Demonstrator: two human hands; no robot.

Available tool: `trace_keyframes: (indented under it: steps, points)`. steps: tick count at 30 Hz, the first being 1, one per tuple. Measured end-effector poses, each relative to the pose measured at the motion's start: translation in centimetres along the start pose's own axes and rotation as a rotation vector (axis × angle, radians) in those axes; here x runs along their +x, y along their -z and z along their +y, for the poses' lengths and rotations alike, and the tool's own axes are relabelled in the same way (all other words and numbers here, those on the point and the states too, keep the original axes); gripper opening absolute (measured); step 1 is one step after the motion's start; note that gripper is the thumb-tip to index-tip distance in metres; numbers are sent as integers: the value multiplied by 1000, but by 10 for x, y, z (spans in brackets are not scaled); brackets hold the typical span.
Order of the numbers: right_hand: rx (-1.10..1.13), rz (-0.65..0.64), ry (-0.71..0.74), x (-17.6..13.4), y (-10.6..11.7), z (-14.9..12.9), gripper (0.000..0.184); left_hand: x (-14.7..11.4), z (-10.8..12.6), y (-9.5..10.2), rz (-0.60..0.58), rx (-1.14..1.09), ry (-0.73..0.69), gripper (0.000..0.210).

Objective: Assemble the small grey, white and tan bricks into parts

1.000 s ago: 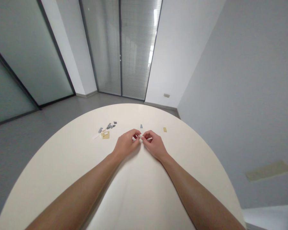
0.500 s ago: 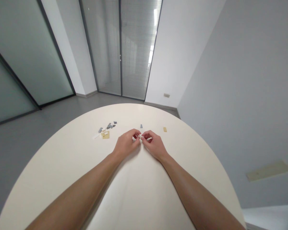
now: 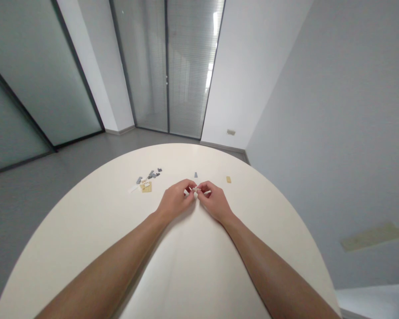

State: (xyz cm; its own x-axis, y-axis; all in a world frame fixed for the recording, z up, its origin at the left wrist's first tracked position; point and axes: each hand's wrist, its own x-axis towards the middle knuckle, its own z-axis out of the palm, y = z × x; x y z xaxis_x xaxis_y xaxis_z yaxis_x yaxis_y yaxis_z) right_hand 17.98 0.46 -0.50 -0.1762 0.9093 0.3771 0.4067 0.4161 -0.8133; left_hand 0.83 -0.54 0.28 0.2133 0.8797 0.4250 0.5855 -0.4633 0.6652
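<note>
My left hand [image 3: 177, 196] and my right hand [image 3: 213, 199] meet over the middle of the round table, fingertips almost touching. Both are closed in a pinch on a small white toy brick assembly [image 3: 195, 194]. Its parts poke out between the fingers on either side, and much of it is hidden by them. Just beyond the fingertips lies a small grey wedge-shaped piece [image 3: 196, 175]. Farther right of my right hand is a flat tan piece [image 3: 228, 179].
Left of my hands, a tan plate [image 3: 146, 188] lies with white pieces on it. Around it are a long white piece [image 3: 133, 188] and several grey and dark bricks [image 3: 152, 174]. The white table [image 3: 193, 266] has a curved far edge; walls and glass panels stand behind.
My fingers have shifted slightly around the white assembly, which has turned a little between them. The loose pieces on the table have stayed put.
</note>
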Motion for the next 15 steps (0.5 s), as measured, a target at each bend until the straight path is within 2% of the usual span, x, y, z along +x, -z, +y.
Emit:
trace_keyframes:
  steps: [15]
  points:
    - [5,-16,10,0,0,-1,17,-1,2,2,53,86,69,19]
